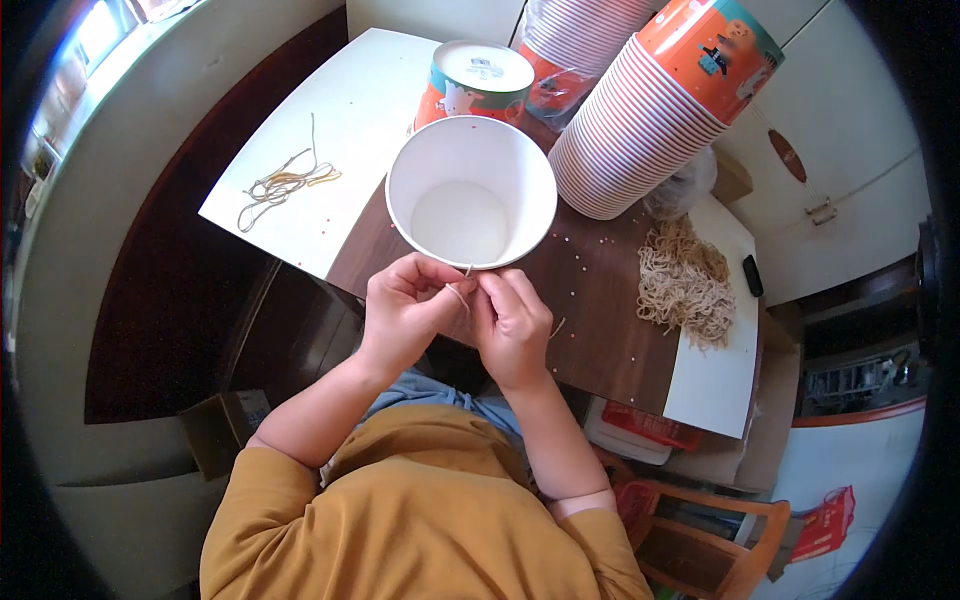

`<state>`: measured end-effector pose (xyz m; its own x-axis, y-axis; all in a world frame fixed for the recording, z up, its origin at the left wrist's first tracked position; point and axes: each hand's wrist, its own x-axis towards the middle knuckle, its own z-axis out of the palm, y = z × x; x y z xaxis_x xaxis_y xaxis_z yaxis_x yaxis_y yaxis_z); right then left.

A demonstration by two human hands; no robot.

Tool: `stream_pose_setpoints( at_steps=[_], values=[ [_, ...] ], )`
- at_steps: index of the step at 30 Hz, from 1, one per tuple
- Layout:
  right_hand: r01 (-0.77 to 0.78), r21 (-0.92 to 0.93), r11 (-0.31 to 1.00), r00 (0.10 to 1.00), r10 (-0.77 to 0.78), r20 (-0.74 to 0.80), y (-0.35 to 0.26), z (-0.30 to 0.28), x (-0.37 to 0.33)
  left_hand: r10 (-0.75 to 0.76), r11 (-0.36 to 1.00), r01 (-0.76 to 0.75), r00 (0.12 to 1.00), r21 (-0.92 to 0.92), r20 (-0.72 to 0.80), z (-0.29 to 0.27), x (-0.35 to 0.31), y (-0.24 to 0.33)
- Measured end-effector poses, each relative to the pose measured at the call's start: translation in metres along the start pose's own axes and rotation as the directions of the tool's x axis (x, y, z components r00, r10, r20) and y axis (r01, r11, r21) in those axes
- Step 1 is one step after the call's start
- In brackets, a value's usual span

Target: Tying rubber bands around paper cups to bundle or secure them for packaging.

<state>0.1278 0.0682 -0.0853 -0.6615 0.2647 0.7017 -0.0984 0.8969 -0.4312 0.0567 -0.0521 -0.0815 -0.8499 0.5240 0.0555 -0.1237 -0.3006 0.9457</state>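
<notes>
A round white paper bucket [525,190] stands open side up at the near edge of the table, and I look down into it. At its near rim, my left hand [402,312] is closed in a pinch on a thin beige cord [458,294]. Close beside it, my right hand [512,328] is also closed, its thumb and forefinger pinching the cord just under the rim. A strand of the cord comes up against the rim between the two hands. My fingers hide where the cord meets the bucket's outer wall.
Behind it stands an upside-down orange-and-green bucket [484,70]. A tall leaning stack of nested buckets [640,125] rises at the right, with another plastic-wrapped stack [580,50] behind. Loose cords [280,187] lie at the left, a cord heap [688,285] at the right near a black object [752,275].
</notes>
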Motion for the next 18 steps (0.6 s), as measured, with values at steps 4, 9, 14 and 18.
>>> stream_pose_setpoints(
  at_steps=[4,9,14,18],
  values=[
    [-0.248,0.456,0.855,0.966,0.186,0.177,-0.003,-0.005,0.009,-0.084,0.992,0.086,0.996,-0.088,0.029,-0.007,0.005,0.006],
    [-0.661,0.723,0.203,0.702,0.507,0.500,-0.009,-0.002,0.007,-0.098,0.994,0.101,0.994,-0.050,0.054,-0.010,0.006,0.009],
    [-0.622,0.775,-0.115,0.623,0.527,0.578,-0.003,0.003,0.002,-0.064,0.997,0.066,0.997,-0.046,0.036,-0.007,0.004,0.014],
    [-0.643,0.740,-0.195,0.573,0.518,0.635,-0.003,0.000,0.002,0.092,0.970,-0.087,0.996,0.229,-0.014,-0.005,-0.003,0.011]
  ],
)
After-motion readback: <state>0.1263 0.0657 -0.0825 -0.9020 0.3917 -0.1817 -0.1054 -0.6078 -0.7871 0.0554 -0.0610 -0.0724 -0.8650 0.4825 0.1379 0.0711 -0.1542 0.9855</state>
